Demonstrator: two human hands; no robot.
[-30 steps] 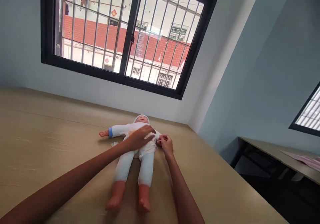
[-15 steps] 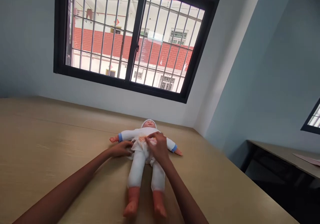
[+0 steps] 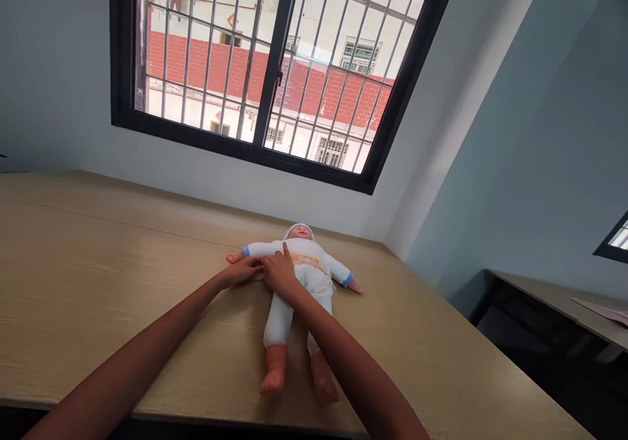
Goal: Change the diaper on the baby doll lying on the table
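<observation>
A baby doll (image 3: 309, 250) in white clothes with blue cuffs lies on its back, head toward the window and feet toward me. Around its hips is a white diaper (image 3: 318, 282), with a yellow-orange band across the waist. My left hand (image 3: 241, 272) is closed at the hip on the left of the picture, its fingertips pinching the diaper's edge. Over that same hip, my right hand (image 3: 279, 273) has its fingers bent down onto the diaper and its thumb raised. Both hands' fingertips meet there, and the bit of diaper between them is mostly hidden.
The doll lies on a wide light-wood table (image 3: 147, 283), whose near edge shows at the bottom. Behind it is a wall with a barred, dark-framed window (image 3: 255, 152). At the right stands another table (image 3: 534, 289) with a pinkish sheet (image 3: 601, 312) on it.
My right hand has moved from the diaper's front waist to the left hip, beside my left hand. The yellow-orange waistband is now uncovered. The view has shifted slightly.
</observation>
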